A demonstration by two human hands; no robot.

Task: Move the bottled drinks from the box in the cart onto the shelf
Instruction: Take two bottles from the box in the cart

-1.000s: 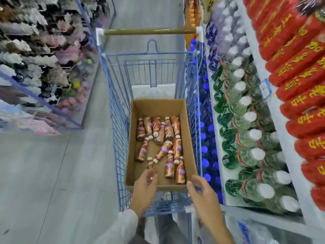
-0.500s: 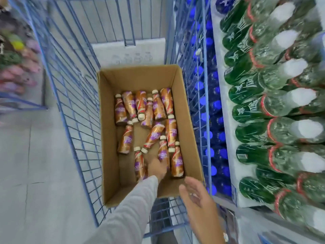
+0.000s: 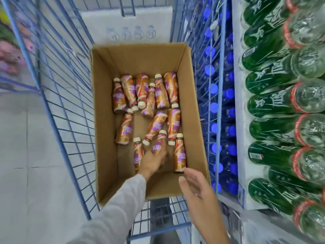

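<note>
From the head view: with the left hand (image 3: pixel 152 163) down inside the cardboard box (image 3: pixel 105 124) in the cart (image 3: pixel 59 103), fingers laid over the lower half of one bottle (image 3: pixel 159 143) near the front; too blurred to tell whether closed round it or only touching. With the right hand (image 3: pixel 198 191) above the box's near right corner, fingers loosely spread, nothing held. Lying flat on the box floor, about a dozen bottled drinks (image 3: pixel 159 95) in all, several touching, caps pointing different ways. Likely trouble: knocking the left neighbour (image 3: pixel 138 155) or the right neighbour (image 3: pixel 179 155) while lifting, both lying just beside the chosen one; losing a smooth wrapped bottle from a loose one-handed hold; catching the grey sleeve (image 3: pixel 119 208) or the bottle on the tall box wall on the way out. Underfoot, pale grey floor (image 3: pixel 26 173). To the right, close against the cart, a white shelf (image 3: pixel 239 95) packed with green bottles (image 3: pixel 263 106) and, lower down, blue-capped bottles (image 3: pixel 213 88); no free gap in sight there for the drinks. Behind the box, a white carton (image 3: pixel 126 23).
</note>
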